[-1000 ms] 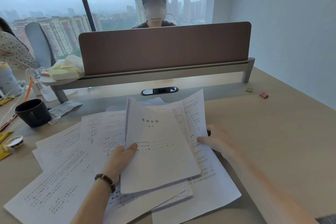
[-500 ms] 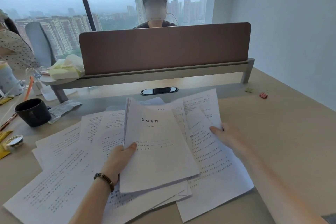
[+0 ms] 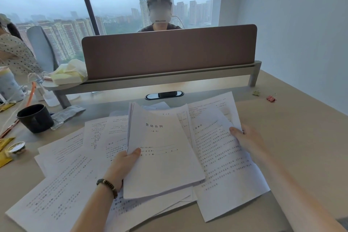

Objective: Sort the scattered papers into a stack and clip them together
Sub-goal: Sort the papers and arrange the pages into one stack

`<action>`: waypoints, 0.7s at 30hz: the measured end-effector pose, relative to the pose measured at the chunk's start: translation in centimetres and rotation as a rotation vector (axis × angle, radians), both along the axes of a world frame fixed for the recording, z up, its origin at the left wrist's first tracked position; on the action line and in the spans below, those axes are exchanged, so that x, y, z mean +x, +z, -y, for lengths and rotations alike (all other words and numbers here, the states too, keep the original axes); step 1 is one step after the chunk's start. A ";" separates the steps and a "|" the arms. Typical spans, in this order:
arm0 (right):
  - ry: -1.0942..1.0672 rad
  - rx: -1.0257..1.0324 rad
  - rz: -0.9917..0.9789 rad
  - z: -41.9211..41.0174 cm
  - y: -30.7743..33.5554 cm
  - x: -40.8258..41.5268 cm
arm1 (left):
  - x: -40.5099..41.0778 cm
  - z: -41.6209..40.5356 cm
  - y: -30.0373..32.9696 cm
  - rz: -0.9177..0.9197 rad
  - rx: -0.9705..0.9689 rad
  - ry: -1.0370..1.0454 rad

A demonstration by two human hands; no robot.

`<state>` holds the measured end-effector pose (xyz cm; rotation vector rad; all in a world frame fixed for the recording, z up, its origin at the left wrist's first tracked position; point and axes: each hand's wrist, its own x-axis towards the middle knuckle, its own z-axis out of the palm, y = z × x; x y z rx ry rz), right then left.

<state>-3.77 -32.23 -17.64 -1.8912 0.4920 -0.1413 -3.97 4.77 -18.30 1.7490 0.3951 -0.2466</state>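
Note:
A stack of white printed papers (image 3: pixel 163 160) with a title page on top is lifted a little over the desk, and my left hand (image 3: pixel 125 164) grips its left edge. To the right, my right hand (image 3: pixel 246 138) pinches the right edge of a loose printed sheet (image 3: pixel 226 158) that lies partly under the stack. More loose sheets (image 3: pixel 62 181) are spread over the desk at the left. A pink binder clip (image 3: pixel 271 98) and a green binder clip (image 3: pixel 256 93) lie far right near the wall.
A black mug (image 3: pixel 35 118) stands at the left with a foil wrapper (image 3: pixel 67 114) beside it. A brown desk divider (image 3: pixel 169 51) on a grey rail closes the back, with a person behind it. Bare desk (image 3: pixel 301 128) lies to the right.
My right hand has slid the loose sheet out to the right from under the stack. My left hand and the stack have stayed almost still.

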 end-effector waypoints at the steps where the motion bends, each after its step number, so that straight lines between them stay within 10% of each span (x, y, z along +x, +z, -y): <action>1: -0.009 -0.022 -0.011 0.1 0.0 0.0 | 0.0 0.0 0.0 0.001 -0.001 -0.001; 21: 0.089 0.155 -0.124 0.7 0.3 -0.8 | 0.1 -0.4 0.1 -0.018 -0.077 0.006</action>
